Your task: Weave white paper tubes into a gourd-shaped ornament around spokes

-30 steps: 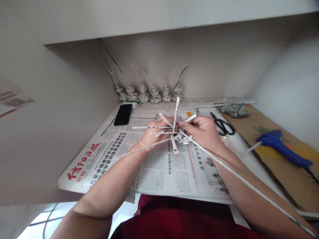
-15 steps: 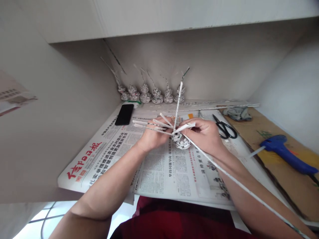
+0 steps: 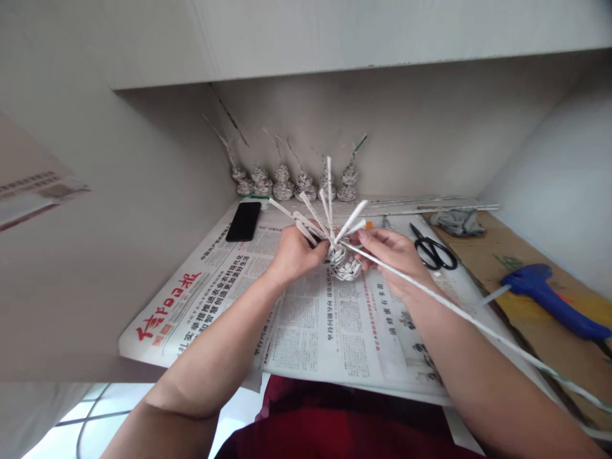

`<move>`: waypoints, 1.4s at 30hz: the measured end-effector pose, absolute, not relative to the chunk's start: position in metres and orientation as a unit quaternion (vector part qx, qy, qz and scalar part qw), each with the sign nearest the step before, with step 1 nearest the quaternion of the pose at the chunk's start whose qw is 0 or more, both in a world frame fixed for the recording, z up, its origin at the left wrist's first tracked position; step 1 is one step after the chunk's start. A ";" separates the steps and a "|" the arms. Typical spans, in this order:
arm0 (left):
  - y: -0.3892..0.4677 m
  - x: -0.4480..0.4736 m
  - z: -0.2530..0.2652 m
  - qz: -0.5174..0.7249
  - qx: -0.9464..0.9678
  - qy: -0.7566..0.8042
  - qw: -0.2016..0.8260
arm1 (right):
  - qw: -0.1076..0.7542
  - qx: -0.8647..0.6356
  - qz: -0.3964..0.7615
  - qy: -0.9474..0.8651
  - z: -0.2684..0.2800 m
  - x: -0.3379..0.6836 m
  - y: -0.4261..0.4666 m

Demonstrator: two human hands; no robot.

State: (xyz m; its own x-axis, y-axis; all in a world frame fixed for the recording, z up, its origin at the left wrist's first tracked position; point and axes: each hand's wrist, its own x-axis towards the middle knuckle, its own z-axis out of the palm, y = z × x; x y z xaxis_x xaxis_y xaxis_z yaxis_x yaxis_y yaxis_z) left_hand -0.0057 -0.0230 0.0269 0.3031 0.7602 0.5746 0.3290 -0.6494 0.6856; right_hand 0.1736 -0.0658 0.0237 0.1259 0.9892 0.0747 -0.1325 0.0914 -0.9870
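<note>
A small gourd-shaped weaving of rolled newspaper [image 3: 347,268] is held tilted above the newspaper sheet, its narrower end up and several paper stakes [image 3: 329,185] fanning out from it. My left hand [image 3: 300,254] is closed on the weaving's left side, the thumb against its upper ring. At the right, my right hand [image 3: 385,252] has thumb and forefinger pinched at the base of a long rolled-paper strand [image 3: 444,301], which trails over my right forearm to the lower right. Its other fingertips are partly hidden behind the weaving.
Several finished-looking woven gourds [image 3: 283,185] stand along the back wall. A black phone [image 3: 243,221] lies at left on the newspaper [image 3: 296,338]. To the right are black-handled scissors [image 3: 434,252], a crumpled cloth [image 3: 458,222] and a blue glue gun [image 3: 549,296] on cardboard. A shelf overhangs the back.
The weaving has turned in my hands, so the stakes now point more upward. My right hand has shifted its grip, and the long strand has swung higher over my right forearm.
</note>
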 end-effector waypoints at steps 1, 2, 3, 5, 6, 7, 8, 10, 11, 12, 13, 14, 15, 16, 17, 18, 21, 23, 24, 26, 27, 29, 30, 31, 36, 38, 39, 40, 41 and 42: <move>-0.022 -0.006 0.028 0.483 0.767 0.361 0.219 | 0.568 -0.483 0.493 -0.448 0.023 0.174 -0.066; -0.021 -0.007 0.028 0.490 0.762 0.366 0.211 | 0.544 -0.492 0.513 -0.447 0.023 0.174 -0.066; -0.020 -0.008 0.029 0.493 0.760 0.371 0.203 | 0.515 -0.492 0.540 -0.450 0.024 0.175 -0.067; -0.020 -0.008 0.029 0.487 0.764 0.380 0.185 | 0.485 -0.466 0.580 -0.459 0.026 0.174 -0.070; -0.020 -0.008 0.029 0.482 0.766 0.387 0.177 | 0.489 -0.445 0.589 -0.465 0.027 0.174 -0.071; -0.020 -0.008 0.029 0.475 0.768 0.393 0.172 | 0.507 -0.425 0.586 -0.468 0.028 0.175 -0.071; -0.021 -0.008 0.029 0.469 0.770 0.397 0.170 | 0.528 -0.410 0.577 -0.469 0.028 0.175 -0.071; -0.022 -0.007 0.028 0.458 0.774 0.404 0.170 | 0.564 -0.402 0.544 -0.474 0.028 0.176 -0.069; -0.022 -0.007 0.028 0.454 0.775 0.406 0.172 | 0.575 -0.411 0.522 -0.479 0.027 0.176 -0.068; -0.022 -0.006 0.027 0.450 0.775 0.407 0.176 | 0.580 -0.426 0.495 -0.487 0.026 0.176 -0.067; -0.022 -0.005 0.027 0.448 0.775 0.408 0.181 | 0.580 -0.445 0.464 -0.501 0.024 0.175 -0.066; -0.023 -0.005 0.026 0.446 0.774 0.408 0.188 | 0.575 -0.463 0.431 -0.519 0.023 0.174 -0.066; -0.023 -0.004 0.026 0.446 0.773 0.407 0.195 | 0.567 -0.479 0.399 -0.539 0.021 0.172 -0.066; -0.024 -0.003 0.026 0.445 0.774 0.404 0.200 | 0.559 -0.489 0.368 -0.559 0.019 0.170 -0.067; -0.024 -0.003 0.026 0.445 0.775 0.399 0.204 | 0.555 -0.495 0.337 -0.577 0.017 0.168 -0.068; -0.025 -0.002 0.027 0.443 0.779 0.393 0.206 | 0.555 -0.497 0.309 -0.591 0.016 0.165 -0.069; -0.027 -0.001 0.027 0.438 0.787 0.386 0.202 | 0.565 -0.495 0.258 -0.609 0.014 0.160 -0.071; -0.027 -0.001 0.028 0.432 0.786 0.392 0.206 | 0.562 -0.487 0.253 -0.619 0.013 0.159 -0.072; -0.028 -0.001 0.028 0.427 0.785 0.395 0.214 | 0.558 -0.486 0.246 -0.626 0.014 0.159 -0.073; -0.028 -0.001 0.029 0.417 0.783 0.397 0.235 | 0.543 -0.498 0.206 -0.644 0.015 0.158 -0.074; -0.028 -0.001 0.029 0.414 0.782 0.396 0.244 | 0.533 -0.509 0.177 -0.653 0.015 0.158 -0.075; -0.029 0.000 0.030 0.413 0.781 0.394 0.254 | 0.514 -0.530 0.119 -0.664 0.017 0.157 -0.078; -0.030 0.000 0.030 0.413 0.781 0.393 0.257 | 0.507 -0.537 0.096 -0.668 0.018 0.157 -0.079; -0.030 0.001 0.030 0.413 0.780 0.393 0.259 | 0.501 -0.541 0.078 -0.671 0.019 0.156 -0.080; -0.029 0.004 0.024 0.421 0.767 0.404 0.268 | 0.487 -0.538 0.088 -0.682 0.021 0.157 -0.081; -0.028 0.004 0.021 0.423 0.767 0.398 0.273 | 0.483 -0.536 0.101 -0.685 0.022 0.157 -0.080; -0.028 0.005 0.020 0.423 0.768 0.395 0.273 | 0.484 -0.537 0.100 -0.684 0.022 0.157 -0.081; -0.027 0.005 0.019 0.421 0.769 0.396 0.273 | 0.489 -0.539 0.094 -0.680 0.022 0.157 -0.081; -0.027 0.004 0.019 0.420 0.768 0.398 0.274 | 0.495 -0.542 0.087 -0.673 0.021 0.157 -0.081; -0.026 0.004 0.018 0.420 0.765 0.402 0.277 | 0.503 -0.545 0.085 -0.665 0.020 0.156 -0.081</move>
State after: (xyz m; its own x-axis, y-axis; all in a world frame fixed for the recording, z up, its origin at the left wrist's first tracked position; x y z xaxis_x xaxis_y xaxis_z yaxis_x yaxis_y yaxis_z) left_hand 0.0042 -0.0263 0.0183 0.3246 0.8475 0.4200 0.3822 -0.5237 0.7614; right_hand 0.1560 -0.0813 0.0205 0.1008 0.8105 0.5770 0.6391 0.3917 -0.6619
